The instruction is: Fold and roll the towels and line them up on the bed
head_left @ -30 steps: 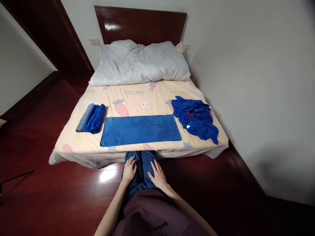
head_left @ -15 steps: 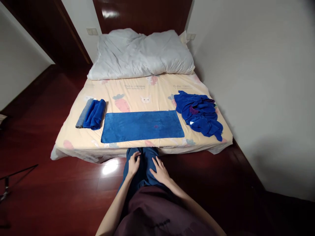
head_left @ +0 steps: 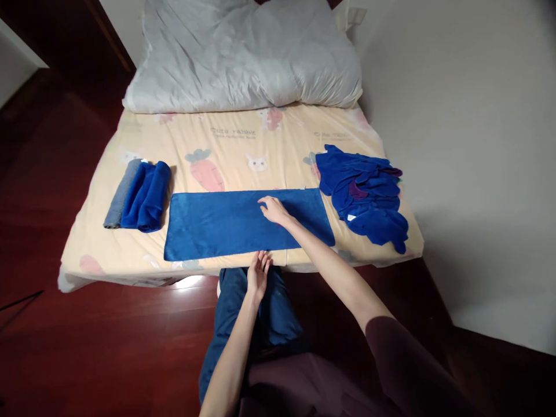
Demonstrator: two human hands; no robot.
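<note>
A blue towel (head_left: 208,223) lies spread flat near the front edge of the bed, its long side running left to right. My right hand (head_left: 274,209) is over the towel's middle, fingers loosely bent and pointing left; whether it touches the cloth I cannot tell. My left hand (head_left: 258,275) is at the towel's front edge, palm turned up and fingers stretched out, with nothing seen in it. Rolled blue towels (head_left: 147,197) lie to the left beside a rolled grey towel (head_left: 123,197). To the right is a crumpled heap of blue cloths (head_left: 365,194) with some purple showing.
The bed (head_left: 234,162) has a cream sheet printed with carrots and rabbits. A bulky grey-white quilt (head_left: 247,63) lies across its far end. A pale wall (head_left: 469,162) stands close on the right, and dark red floor (head_left: 130,341) surrounds the front and left.
Both hands have left my thighs. The right has reached forward over the towel, the left up to its front edge. My view has moved closer to the bed and tilted down.
</note>
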